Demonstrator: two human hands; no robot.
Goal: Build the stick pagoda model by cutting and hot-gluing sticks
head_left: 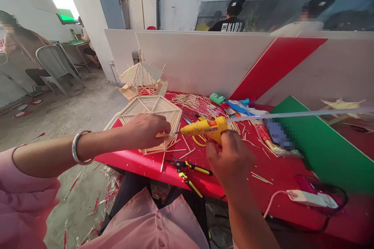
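My right hand (232, 153) is wrapped round the handle of a yellow hot glue gun (204, 127). A long clear glue stick (286, 115) runs out of its back. The nozzle points left, close to the fingertips of my left hand (147, 130). That hand is closed in a pinch on short thin wooden sticks (165, 136), whose number I cannot tell. Beneath and behind it lies a flat many-sided panel of wooden sticks (152, 109), partly covered by the hand. Farther back stands a small stick-built pavilion model (142, 74) with a pointed roof.
Black-and-yellow pliers (189, 169) lie near the front edge of the red table (187, 186). Loose sticks (194, 103), a green can (217, 98) and a green board (321, 132) are behind and right. A white power strip (312, 198) lies right. White partitions (198, 62) close off the back.
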